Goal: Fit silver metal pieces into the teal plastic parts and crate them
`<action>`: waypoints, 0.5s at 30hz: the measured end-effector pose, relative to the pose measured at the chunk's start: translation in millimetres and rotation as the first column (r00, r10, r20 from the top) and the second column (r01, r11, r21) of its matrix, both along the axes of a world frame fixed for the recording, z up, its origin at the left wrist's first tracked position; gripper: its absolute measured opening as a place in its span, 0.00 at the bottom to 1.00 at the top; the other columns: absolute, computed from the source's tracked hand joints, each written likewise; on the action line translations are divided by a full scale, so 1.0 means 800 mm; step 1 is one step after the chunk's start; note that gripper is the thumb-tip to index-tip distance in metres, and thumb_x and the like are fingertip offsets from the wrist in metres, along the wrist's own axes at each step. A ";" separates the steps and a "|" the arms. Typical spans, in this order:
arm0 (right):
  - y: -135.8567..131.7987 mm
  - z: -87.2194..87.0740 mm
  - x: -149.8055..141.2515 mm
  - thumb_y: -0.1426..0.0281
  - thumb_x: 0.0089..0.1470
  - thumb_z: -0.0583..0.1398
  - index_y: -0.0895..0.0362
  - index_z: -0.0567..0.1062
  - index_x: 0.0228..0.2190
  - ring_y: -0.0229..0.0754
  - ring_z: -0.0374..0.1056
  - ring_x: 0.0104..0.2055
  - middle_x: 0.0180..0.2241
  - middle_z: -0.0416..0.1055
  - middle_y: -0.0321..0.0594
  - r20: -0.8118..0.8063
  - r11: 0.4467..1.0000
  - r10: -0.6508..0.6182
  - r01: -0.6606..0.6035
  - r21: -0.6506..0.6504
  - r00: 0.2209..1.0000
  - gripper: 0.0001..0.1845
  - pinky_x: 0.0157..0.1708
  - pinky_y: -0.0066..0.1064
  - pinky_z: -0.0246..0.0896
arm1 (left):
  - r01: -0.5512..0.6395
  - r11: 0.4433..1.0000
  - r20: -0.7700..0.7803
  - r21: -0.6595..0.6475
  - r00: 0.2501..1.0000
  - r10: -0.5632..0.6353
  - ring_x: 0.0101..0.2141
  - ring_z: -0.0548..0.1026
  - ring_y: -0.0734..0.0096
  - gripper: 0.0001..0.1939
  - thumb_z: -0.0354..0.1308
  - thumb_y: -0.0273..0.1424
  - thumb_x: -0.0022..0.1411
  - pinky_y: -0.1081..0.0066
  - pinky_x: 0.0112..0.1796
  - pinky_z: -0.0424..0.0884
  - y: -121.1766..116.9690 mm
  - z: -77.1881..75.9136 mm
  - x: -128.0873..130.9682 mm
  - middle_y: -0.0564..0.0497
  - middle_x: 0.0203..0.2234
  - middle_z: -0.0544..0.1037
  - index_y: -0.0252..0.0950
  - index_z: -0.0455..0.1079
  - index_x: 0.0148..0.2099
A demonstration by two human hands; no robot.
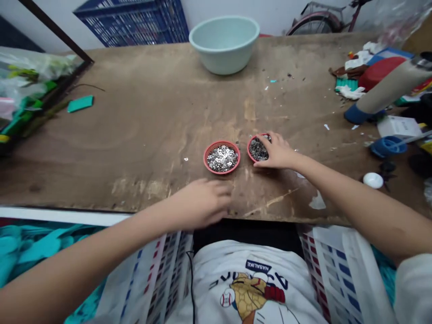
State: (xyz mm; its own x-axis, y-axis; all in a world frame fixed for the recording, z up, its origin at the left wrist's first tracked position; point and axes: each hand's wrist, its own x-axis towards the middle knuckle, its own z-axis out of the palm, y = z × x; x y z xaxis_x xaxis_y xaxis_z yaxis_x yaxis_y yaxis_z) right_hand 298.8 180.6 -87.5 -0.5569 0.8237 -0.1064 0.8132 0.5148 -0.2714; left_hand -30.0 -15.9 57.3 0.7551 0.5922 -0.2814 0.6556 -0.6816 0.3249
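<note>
Two small red mesh baskets sit side by side on the worn wooden workbench (135, 135). The left basket (222, 142) holds a heap of silver sequins (222, 158). The right basket (249, 150) holds darker metallic sequins (258, 150). My right hand (276, 151) curves over the right basket, with its fingers at the pile and its thumb near the front rim. My left hand (205, 202) is blurred, just below and near the left basket. Nothing shows in it, though its palm side is hidden.
A pale green plastic bowl (224, 45) stands at the far edge of the bench. A green scrap (80, 103) lies at the left. Mixed clutter and a cardboard tube (388, 85) occupy the right side. White crates (337, 270) stand below the near edge.
</note>
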 end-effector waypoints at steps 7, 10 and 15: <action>-0.022 0.029 -0.014 0.31 0.64 0.73 0.50 0.52 0.91 0.87 0.48 0.89 0.88 0.47 0.72 0.151 0.996 -0.032 0.043 -0.072 0.988 0.73 0.82 0.76 0.58 | -0.324 0.946 -0.369 -0.006 0.880 0.299 0.90 0.43 0.25 0.60 0.72 0.52 0.82 0.32 0.85 0.54 0.147 -0.092 0.027 0.25 0.92 0.38 0.29 0.45 0.95; -0.026 0.022 -0.003 0.33 0.68 0.70 0.55 0.55 0.90 0.87 0.48 0.90 0.89 0.46 0.76 0.188 0.999 -0.012 0.020 -0.037 0.982 0.69 0.83 0.78 0.55 | -0.330 0.944 -0.337 0.023 0.886 0.319 0.90 0.42 0.26 0.60 0.70 0.53 0.83 0.35 0.86 0.51 0.130 -0.092 0.037 0.26 0.92 0.39 0.30 0.44 0.96; -0.025 0.005 0.023 0.30 0.75 0.51 0.61 0.61 0.88 0.88 0.43 0.91 0.88 0.49 0.76 0.077 0.998 -0.032 0.028 0.056 0.996 0.62 0.82 0.85 0.48 | -0.278 0.947 -0.206 0.161 0.929 0.307 0.87 0.58 0.29 0.47 0.73 0.45 0.81 0.39 0.83 0.63 0.008 -0.016 0.016 0.28 0.89 0.58 0.31 0.63 0.90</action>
State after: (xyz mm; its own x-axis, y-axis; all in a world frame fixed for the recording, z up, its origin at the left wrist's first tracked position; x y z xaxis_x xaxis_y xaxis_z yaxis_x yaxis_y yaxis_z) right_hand 317.3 160.5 -83.2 -0.5234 0.8459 -0.1027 0.8463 0.5019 -0.1787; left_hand -17.1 -9.7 44.3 0.4683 0.8190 -0.3317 0.8778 -0.4742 0.0684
